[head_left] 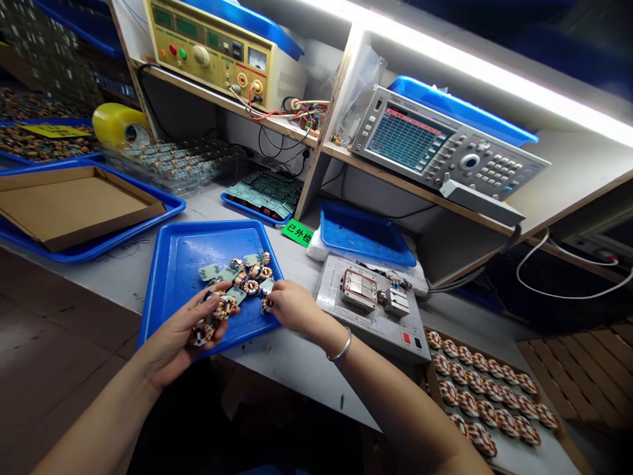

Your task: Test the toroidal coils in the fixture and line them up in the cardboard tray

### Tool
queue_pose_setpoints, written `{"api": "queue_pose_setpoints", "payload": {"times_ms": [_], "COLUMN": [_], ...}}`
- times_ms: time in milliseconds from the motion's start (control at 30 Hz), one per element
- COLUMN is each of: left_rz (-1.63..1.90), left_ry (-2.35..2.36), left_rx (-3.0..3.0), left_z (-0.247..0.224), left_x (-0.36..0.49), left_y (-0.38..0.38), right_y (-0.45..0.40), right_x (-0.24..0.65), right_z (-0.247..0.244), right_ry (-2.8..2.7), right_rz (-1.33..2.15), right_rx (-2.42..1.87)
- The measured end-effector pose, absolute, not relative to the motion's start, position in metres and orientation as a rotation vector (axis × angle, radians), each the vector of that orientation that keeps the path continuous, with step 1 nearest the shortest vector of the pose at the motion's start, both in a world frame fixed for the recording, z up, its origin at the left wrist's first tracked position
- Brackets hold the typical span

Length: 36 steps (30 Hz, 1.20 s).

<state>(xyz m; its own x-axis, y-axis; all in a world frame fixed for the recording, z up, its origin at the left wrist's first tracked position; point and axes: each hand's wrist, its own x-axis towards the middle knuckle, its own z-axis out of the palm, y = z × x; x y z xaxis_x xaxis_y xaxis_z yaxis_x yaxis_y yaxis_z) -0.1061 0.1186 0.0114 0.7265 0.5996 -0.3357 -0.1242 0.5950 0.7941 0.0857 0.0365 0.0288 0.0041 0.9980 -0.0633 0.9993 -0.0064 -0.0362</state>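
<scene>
A blue plastic tray (198,264) lies on the white bench, holding a loose pile of copper-wound toroidal coils (250,286) on small green-grey bases. My left hand (190,333) is over the tray's lower edge, its fingers curled around a coil (200,332) with more coils against them. My right hand (294,307) comes in from the right, its fingertips on a coil (268,305) at the pile's edge. The bracelet (340,344) on that wrist is silver. Some coils are hidden behind my fingers.
To the right, a test fixture (368,297) sits on a white board, beside a cardboard tray of coils in rows (482,389). Shelves above hold an electrical tester (212,49) and a screen instrument (445,142). More blue trays (361,234) stand around.
</scene>
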Motion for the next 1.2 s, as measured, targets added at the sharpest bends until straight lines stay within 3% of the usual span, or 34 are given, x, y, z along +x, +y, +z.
{"api": "queue_pose_setpoints", "payload": {"times_ms": [333,633,800,1200], "left_rz": [0.4,0.151,-0.008,-0.084], "left_ry": [0.341,0.348,0.317,0.394], "left_rx": [0.491,0.391,0.418,0.428], "left_z": [0.01,-0.006,-0.015,-0.032], "left_x": [-0.1,-0.064,-0.028,0.008], "left_y": [0.093,0.048,0.02,0.015], "right_y": [0.042,-0.051,-0.087,-0.077], "right_x": [0.078,0.176,0.21,0.219], "right_z": [0.027,0.125,0.111,0.087], "right_ry": [2.358,2.12,1.879,1.984], "right_rz": [-0.201,0.088,0.141,0.169], "right_rx": [2.167,2.878,2.919,2.791]}}
